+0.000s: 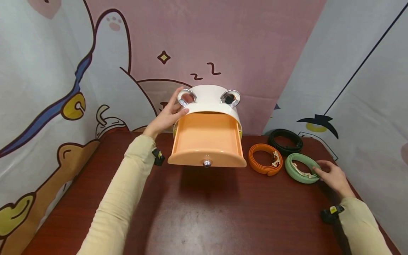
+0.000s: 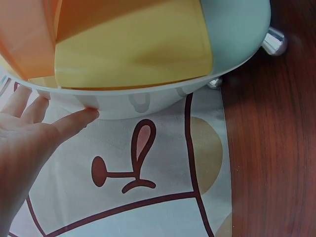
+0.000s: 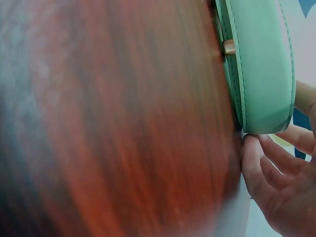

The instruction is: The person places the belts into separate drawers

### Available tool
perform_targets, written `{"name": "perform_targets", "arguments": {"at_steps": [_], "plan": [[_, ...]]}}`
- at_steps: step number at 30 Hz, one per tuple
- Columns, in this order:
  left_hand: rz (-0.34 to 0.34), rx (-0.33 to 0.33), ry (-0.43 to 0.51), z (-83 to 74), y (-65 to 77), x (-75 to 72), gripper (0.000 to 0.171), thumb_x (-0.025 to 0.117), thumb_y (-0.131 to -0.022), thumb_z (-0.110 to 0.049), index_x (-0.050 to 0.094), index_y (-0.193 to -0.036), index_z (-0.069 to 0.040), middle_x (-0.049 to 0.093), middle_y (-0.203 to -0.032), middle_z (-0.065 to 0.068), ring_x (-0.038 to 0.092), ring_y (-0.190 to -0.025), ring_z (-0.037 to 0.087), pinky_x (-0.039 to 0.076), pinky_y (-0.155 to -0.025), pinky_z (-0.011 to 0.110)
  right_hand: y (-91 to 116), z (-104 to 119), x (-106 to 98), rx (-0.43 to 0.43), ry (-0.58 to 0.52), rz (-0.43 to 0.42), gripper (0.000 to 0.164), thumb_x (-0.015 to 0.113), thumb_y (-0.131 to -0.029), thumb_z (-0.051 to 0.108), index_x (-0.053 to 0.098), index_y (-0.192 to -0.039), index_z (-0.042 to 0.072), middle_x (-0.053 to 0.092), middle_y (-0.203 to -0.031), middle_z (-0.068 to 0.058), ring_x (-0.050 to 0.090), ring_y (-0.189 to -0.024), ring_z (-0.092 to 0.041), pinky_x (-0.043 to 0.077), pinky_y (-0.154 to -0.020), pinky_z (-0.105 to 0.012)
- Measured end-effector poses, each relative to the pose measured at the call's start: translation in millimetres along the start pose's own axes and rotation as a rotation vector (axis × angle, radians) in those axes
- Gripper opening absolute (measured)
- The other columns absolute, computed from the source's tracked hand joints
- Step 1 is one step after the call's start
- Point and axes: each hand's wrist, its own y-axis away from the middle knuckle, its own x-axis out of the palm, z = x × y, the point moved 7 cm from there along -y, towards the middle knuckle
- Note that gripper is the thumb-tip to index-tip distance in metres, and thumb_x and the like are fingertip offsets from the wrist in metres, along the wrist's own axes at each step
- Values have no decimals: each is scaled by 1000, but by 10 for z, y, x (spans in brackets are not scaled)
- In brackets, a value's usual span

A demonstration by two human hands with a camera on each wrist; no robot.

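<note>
The dark red-brown wood-grain table (image 1: 204, 219) carries, near its far edge, a glossy white rounded cabinet (image 1: 208, 97) with its peach-orange drawer (image 1: 189, 159) pulled out; the unclenched left hand (image 1: 165, 118) rests against the cabinet's side. Toward the surface's far right corner lie a coiled, stitched pale-green belt (image 1: 291, 171), which the right hand (image 1: 334, 177) seems to pinch by its rim, fingertips partly hidden, a coiled orange belt (image 1: 254, 163) and a coiled black belt (image 1: 294, 149).

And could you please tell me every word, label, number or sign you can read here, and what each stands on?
"Z", larger, printed on the pink backdrop.
"z", smaller, on the same backdrop.
No readable text shows on the drawer, orange belt, black belt or green belt.
</note>
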Motion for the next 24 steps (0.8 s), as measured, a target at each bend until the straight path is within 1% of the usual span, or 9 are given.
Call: {"name": "perform_targets", "arguments": {"at_steps": [3, 8, 12, 19, 24], "plan": [[-7, -7, -13, 3, 7, -6, 74, 52, -90, -9, 7, -143, -33, 28, -139, 21, 40, -119, 29, 37, -90, 46, 4, 5, 9, -3, -14, -3, 53, 53, -89, 33, 44, -120, -8, 49, -106, -32, 58, -56, -14, 44, -49, -26], [-13, -15, -23, 6, 9, -14, 74, 52, -90, -10, 7, -142, -35, 27, -140, 21, 38, -120, 29, 37, -90, 46, 9, -13, 24, 10, -73, -18, 53, 55, -88, 32, 46, -119, -9, 48, -108, -32, 60, -57, -14, 47, -48, -25], [-19, -18, -19, -4, -2, -19, 73, 53, -90, -10, 8, -142, -36, 30, -139, 19, 40, -119, 27, 36, -91, 45, -2, -35, 26, 25, -108, -33, 52, 56, -87, 32, 47, -119, -9, 49, -108, -31, 60, -58, -12, 49, -49, -26], [-14, -7, -2, -30, -3, -12, 73, 52, -90, -8, 8, -143, -33, 33, -136, 22, 44, -114, 30, 37, -90, 47, 6, 24, 0, 12, -112, -50, 48, 57, -87, 28, 49, -117, -9, 52, -104, -29, 60, -57, -12, 49, -49, -28], [-10, -19, -5, -4, 6, -7, 74, 51, -90, -9, 6, -143, -33, 33, -137, 21, 45, -113, 31, 38, -89, 47, 30, 65, 6, 13, -98, -27, 48, 58, -87, 29, 51, -116, -9, 55, -100, -29, 61, -57, -17, 50, -50, -29]]}}
